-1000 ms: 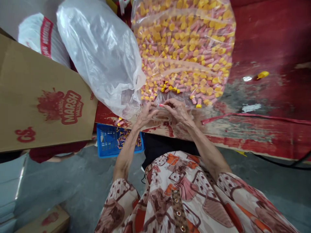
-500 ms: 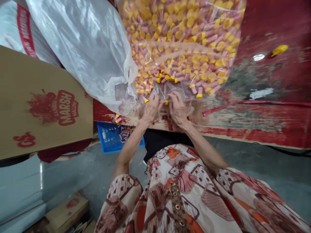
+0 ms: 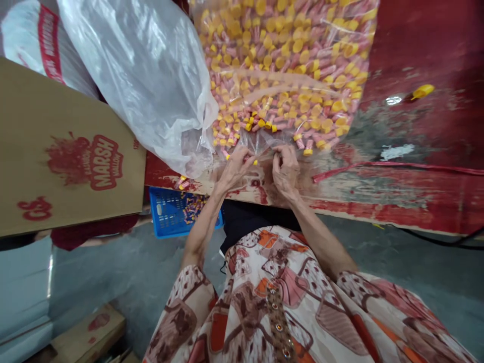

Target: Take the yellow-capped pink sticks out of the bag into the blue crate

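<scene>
A large clear plastic bag (image 3: 291, 80) full of small pink tubes with yellow caps lies on the table, its mouth facing me. My left hand (image 3: 236, 164) is closed at the bag's near edge. Between its fingers is a small pink tube with a yellow cap (image 3: 255, 162). A little to the right, my right hand (image 3: 286, 169) is closed too, its curled fingertips pinching the edge of the clear plastic. Several capped tubes (image 3: 260, 122) lie in the bag's mouth, just beyond both hands.
A translucent white bag (image 3: 143, 65) and a cardboard box (image 3: 75, 151) stand at left. Below the table edge is a blue crate (image 3: 162, 214) with small pieces. At right lie a pink ribbon (image 3: 378, 164) and a yellow piece (image 3: 422, 91). Part of another person's red clothing (image 3: 91, 232) shows.
My hands have moved apart, the right one shifting rightward. The capped tube that was between them is now at my left fingers. The view has shifted slightly.
</scene>
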